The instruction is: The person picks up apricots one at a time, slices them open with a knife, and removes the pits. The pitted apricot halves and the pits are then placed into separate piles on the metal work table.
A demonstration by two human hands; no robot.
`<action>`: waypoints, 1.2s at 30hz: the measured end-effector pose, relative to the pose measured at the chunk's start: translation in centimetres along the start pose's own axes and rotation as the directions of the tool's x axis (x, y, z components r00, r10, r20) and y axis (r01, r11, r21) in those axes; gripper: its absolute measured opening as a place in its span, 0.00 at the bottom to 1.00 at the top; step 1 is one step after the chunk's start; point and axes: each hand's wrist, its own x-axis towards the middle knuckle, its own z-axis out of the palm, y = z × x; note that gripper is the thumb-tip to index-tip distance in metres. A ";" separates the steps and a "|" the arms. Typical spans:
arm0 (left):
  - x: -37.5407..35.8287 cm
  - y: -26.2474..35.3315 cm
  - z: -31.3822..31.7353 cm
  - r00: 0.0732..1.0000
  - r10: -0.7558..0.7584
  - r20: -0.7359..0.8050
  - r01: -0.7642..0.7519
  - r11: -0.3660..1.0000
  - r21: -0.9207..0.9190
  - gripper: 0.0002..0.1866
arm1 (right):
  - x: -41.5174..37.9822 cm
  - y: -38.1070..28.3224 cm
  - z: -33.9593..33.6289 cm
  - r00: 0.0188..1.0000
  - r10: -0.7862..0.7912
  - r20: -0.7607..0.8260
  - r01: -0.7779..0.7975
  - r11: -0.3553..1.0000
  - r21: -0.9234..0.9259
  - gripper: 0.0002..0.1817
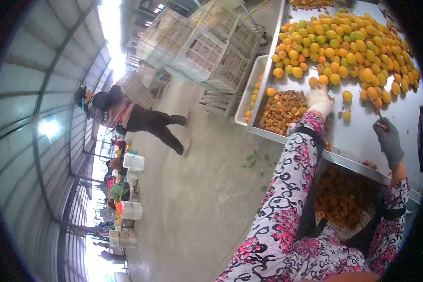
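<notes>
My left hand [320,101], in a white glove, reaches over the metal table [357,136]. Its fingertips close on a yellow-orange apricot [323,80] at the near edge of the fruit pile [343,44]. My right hand [389,140] wears a grey glove and is wrapped around a thin knife-like tool [375,107], whose tip points toward the fruit. Beside my left hand lies a heap of small brown-orange pieces [282,112], perhaps pits or cut fruit. A few single apricots [347,96] sit between my two hands.
Below the table edge, a container holds a brown mass [343,195]. A white crate [243,110] with fruit stands against the table's side. Stacked plastic crates [207,58] are beyond it. Another person [136,115] carries a crate across the floor; more people and crates [132,210] are farther off.
</notes>
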 end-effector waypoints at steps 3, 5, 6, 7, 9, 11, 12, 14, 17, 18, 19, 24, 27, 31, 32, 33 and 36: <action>1.0 -1.4 1.4 1.000 -0.018 0.005 0.019 0.973 -0.230 0.17 | -0.3 1.0 -0.7 0.997 -0.079 -0.001 0.079 0.996 -0.044 0.12; 1.8 -1.8 2.0 0.999 -0.005 0.039 0.018 0.939 -0.344 0.22 | -0.8 1.0 -1.1 0.983 -0.182 -0.023 0.179 0.978 -0.108 0.16; 2.9 -2.3 3.6 0.999 -0.017 -0.052 0.000 0.952 -0.307 0.28 | -1.1 0.2 -1.2 0.985 -0.170 -0.035 0.166 0.981 -0.097 0.17; 2.2 -1.0 2.3 0.999 -0.045 -0.023 0.040 0.982 -0.186 0.33 | -1.2 -0.4 -1.4 0.987 -0.160 -0.035 0.155 0.982 -0.110 0.17; 1.3 -0.4 2.2 0.986 0.104 -0.128 -0.125 0.978 -0.169 0.33 | -1.7 -0.6 -1.6 0.990 -0.135 -0.037 0.130 0.984 -0.124 0.18; 1.1 -0.3 2.7 0.967 0.229 -0.116 -0.256 0.835 -0.488 0.30 | -1.5 -0.3 -1.8 0.992 -0.125 -0.016 0.122 0.986 -0.117 0.18; 1.1 0.1 2.1 0.967 0.256 -0.012 -0.200 0.725 -0.658 0.28 | -1.5 -0.5 -1.9 0.993 -0.120 -0.022 0.117 0.986 -0.117 0.18; 1.1 0.9 -0.1 0.988 0.155 -0.014 -0.112 0.649 -0.752 0.27 | -1.7 -0.7 -2.4 0.996 -0.091 -0.012 0.090 0.992 -0.088 0.18; 3.5 -0.3 -1.6 0.994 -0.094 -0.052 0.044 0.802 -0.596 0.26 | -1.9 -0.5 -2.7 0.995 -0.092 -0.031 0.088 0.990 -0.112 0.18; 5.6 -2.5 0.2 0.981 -0.075 -0.180 -0.015 0.893 -0.450 0.33 | -1.8 -0.4 -2.8 0.995 -0.090 -0.038 0.085 0.990 -0.115 0.18; 7.3 -4.2 1.5 0.984 -0.133 -0.120 0.048 0.842 -0.538 0.33 | -1.7 -0.3 -2.8 0.996 -0.085 -0.034 0.082 0.992 -0.096 0.18; 10.6 -4.1 4.3 0.992 -0.126 -0.013 0.099 0.831 -0.547 0.34 | -2.0 -0.6 -2.9 0.998 -0.061 -0.017 0.059 0.989 -0.137 0.18; 9.0 -0.5 2.7 0.997 -0.070 -0.042 0.051 0.937 -0.345 0.35 | -2.0 -0.8 -2.9 0.998 -0.066 -0.014 0.062 0.982 -0.179 0.18; 7.7 0.8 3.1 0.999 0.022 -0.045 -0.034 0.963 -0.269 0.34 | -2.2 -1.0 -2.5 0.998 -0.067 -0.014 0.064 0.987 -0.147 0.19; 7.3 1.0 3.7 0.994 0.075 -0.085 -0.093 0.969 -0.229 0.34 | -2.3 -1.1 -2.3 0.998 -0.066 -0.017 0.063 0.987 -0.145 0.19; 6.3 1.7 3.2 0.994 0.106 -0.028 -0.110 0.954 -0.279 0.34 | -2.4 -1.1 -2.3 0.998 -0.062 -0.006 0.060 0.986 -0.156 0.19; 4.0 3.4 3.3 0.988 0.156 0.010 -0.146 0.943 -0.299 0.32 | -2.4 -0.9 -2.3 0.997 -0.080 -0.003 0.078 0.984 -0.163 0.19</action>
